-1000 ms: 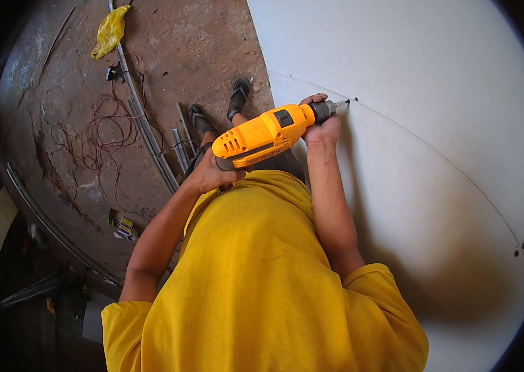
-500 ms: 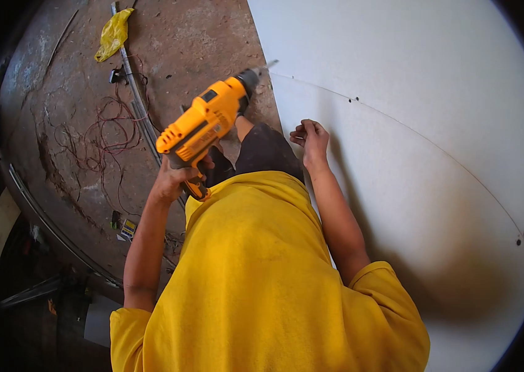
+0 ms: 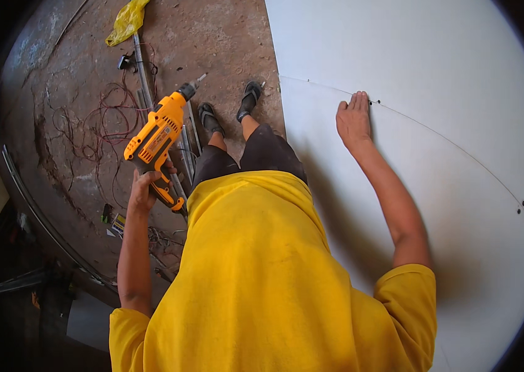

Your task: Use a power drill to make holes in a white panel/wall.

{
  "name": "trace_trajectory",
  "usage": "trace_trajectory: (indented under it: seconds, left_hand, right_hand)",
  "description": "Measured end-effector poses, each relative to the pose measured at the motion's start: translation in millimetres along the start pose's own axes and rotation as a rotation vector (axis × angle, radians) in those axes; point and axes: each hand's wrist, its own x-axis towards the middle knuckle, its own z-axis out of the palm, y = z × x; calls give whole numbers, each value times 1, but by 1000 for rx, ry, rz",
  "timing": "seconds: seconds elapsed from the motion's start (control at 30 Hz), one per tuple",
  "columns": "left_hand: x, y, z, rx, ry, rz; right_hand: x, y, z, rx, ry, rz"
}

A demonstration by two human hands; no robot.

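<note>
yellow drill (image 3: 158, 137) in the left hand (image 3: 143, 189), right hand (image 3: 354, 121) flat on the white panel (image 3: 448, 68)

we see the drill at the left side of the person, in the air above the brown floor (image 3: 212, 43) and well apart from the panel. the fingers of the left hand are wrapped around its handle. the drill is tilted, and its bit (image 3: 202, 77) points away from the person and toward the right.

we find the right hand laid on the panel with the palm down. its fingers are straight and pressed together, and the fingertips reach a thin line (image 3: 454, 137) which runs across the panel. just beside these fingertips we notice a pair of small dark spots (image 3: 375, 102). nearer to the right edge, another such pair (image 3: 521, 207) lies by the same line.

on the floor at the left we observe long metal bars (image 3: 142, 77), a tangle of reddish wires (image 3: 106, 124) and a yellow plastic bag (image 3: 127, 25). the sandals (image 3: 249, 98) of the person stand between the bars and the panel. the person wears a yellow shirt (image 3: 256, 266) and dark shorts (image 3: 269, 150).
</note>
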Motion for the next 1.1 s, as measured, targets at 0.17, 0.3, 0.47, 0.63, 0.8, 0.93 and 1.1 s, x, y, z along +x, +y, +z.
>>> trace_trajectory:
  seconds: [0.17, 0.3, 0.47, 0.63, 0.8, 0.93, 1.1]
  left_hand:
    - [-9, -20, -13, -82, 41, -65]
    - [-11, -18, -10, -62, 40, -58]
    - [-10, -9, -7, -24, 5, -68]
    - [-12, 0, -11, 36, -30, -97]
    - [-11, 5, -21, 90, -58, -107]
    - [-12, 5, -27, 168, -80, -87]
    - [-14, 3, -31, 180, -76, -95]
  right_hand:
    - [0, 12, 2, -69, -20, -155]
    - [-2, 21, -5, -107, -10, -221]
    - [4, 22, -6, -129, -2, -214]
    - [13, 23, -9, -205, 3, -222]
    - [25, 20, -19, -159, -93, -180]
    - [9, 9, -34, -122, -174, -176]
    - [3, -8, -16, -128, -126, -190]
